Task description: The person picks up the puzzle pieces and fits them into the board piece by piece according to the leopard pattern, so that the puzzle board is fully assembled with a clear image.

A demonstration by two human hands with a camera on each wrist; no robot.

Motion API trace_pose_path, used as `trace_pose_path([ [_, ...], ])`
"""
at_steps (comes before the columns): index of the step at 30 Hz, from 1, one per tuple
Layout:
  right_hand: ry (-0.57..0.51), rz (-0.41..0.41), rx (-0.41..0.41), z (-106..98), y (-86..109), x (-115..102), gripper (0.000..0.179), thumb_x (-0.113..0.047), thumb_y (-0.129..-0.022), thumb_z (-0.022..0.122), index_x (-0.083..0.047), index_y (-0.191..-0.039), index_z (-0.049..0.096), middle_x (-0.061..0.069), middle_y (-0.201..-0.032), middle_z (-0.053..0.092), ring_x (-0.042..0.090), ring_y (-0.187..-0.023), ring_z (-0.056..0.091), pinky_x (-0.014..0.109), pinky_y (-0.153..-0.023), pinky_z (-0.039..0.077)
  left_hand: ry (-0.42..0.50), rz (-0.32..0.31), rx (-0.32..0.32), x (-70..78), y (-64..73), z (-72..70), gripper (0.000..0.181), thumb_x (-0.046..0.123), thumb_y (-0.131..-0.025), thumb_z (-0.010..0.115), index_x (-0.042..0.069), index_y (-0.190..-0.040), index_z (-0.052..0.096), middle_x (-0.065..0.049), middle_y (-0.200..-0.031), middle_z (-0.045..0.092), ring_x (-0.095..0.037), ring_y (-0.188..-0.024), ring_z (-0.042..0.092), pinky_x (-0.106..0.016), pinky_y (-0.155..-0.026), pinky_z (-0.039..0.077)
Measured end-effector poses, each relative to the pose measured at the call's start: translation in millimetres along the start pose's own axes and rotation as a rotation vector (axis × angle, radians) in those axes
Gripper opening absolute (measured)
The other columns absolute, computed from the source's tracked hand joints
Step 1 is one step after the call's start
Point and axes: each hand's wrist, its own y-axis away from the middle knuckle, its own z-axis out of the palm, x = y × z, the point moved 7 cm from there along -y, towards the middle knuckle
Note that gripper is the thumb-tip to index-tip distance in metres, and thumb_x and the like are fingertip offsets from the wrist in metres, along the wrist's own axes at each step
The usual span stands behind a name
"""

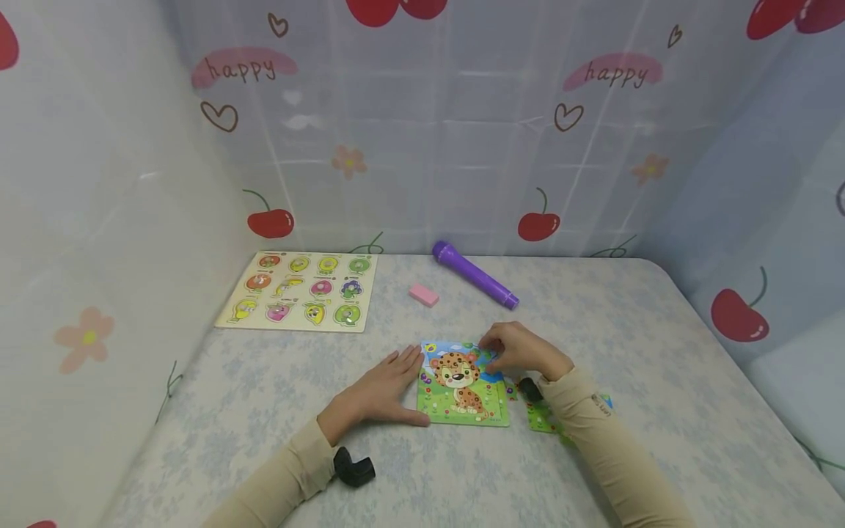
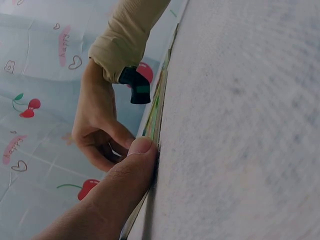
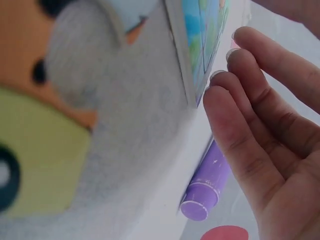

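Note:
A square leopard jigsaw puzzle [image 1: 437, 407] lies on the table, showing a spotted cub on green grass under blue sky. My left hand [image 1: 383, 389] is spread beside it, fingertips at its left edge and thumb at its lower left corner. My right hand [image 1: 521, 347] is bent over the puzzle's upper right corner. In the right wrist view its fingers [image 3: 235, 122] are gently bent at the board's edge, with no piece visible between them. Loose puzzle pieces [image 1: 540, 418] lie partly hidden under the right forearm; blurred puzzle pieces [image 3: 45, 165] show close up in the right wrist view.
Behind the hands lie a pink block [image 1: 424, 295] and a purple toy microphone [image 1: 477, 276]. A fruit puzzle board [image 1: 306, 297] lies at the back left. Printed curtains [image 1: 422, 147] stand along the table's back and sides.

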Motion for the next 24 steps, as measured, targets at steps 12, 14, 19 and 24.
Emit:
trace_pose_path([
  [12, -0.073, 0.004, -0.017, -3.1, 3.0, 3.1, 0.04, -0.021, -0.076, 0.084, -0.003, -0.109, 0.07, 0.008, -0.103, 0.07, 0.02, -0.091, 0.065, 0.03, -0.078, 0.055, -0.012, 0.001, -0.006, 1.3, -0.7, -0.5, 0.118, 0.078, -0.078, 0.056, 0.005, -0.157, 0.009, -0.01, -0.165, 0.007, -0.022, -0.154, 0.005, -0.041, -0.126, 0.012],
  [14, -0.089, 0.026, -0.009, -4.7, 4.5, 6.1, 0.041, -0.022, -0.076, 0.085, -0.004, -0.11, 0.07, 0.007, -0.104, 0.07, 0.02, -0.092, 0.065, 0.031, -0.08, 0.055, -0.008, 0.001, -0.012, 1.9, -0.7, -0.7, 0.118, 0.078, -0.078, 0.056, 0.005, -0.157, 0.009, -0.01, -0.165, 0.007, -0.021, -0.154, 0.005, -0.041, -0.126, 0.011],
  [19, -0.09, 0.038, -0.002, -6.6, 8.0, 9.9, 0.04, -0.022, -0.077, 0.083, -0.005, -0.11, 0.07, 0.007, -0.105, 0.07, 0.02, -0.093, 0.064, 0.032, -0.08, 0.055, 0.0, -0.001, -0.011, 1.8, -0.1, -1.8, 0.118, 0.078, -0.078, 0.056, 0.004, -0.157, 0.01, -0.01, -0.165, 0.007, -0.022, -0.154, 0.006, -0.041, -0.126, 0.012],
  [24, -0.09, 0.052, 0.006, -7.2, 11.5, 10.1, 0.04, -0.022, -0.077, 0.084, -0.005, -0.11, 0.07, 0.007, -0.106, 0.069, 0.02, -0.095, 0.063, 0.034, -0.082, 0.055, 0.0, -0.004, -0.009, 0.1, -0.1, -0.5, 0.118, 0.079, -0.077, 0.055, 0.005, -0.157, 0.009, -0.009, -0.165, 0.007, -0.021, -0.154, 0.005, -0.04, -0.126, 0.011],
])
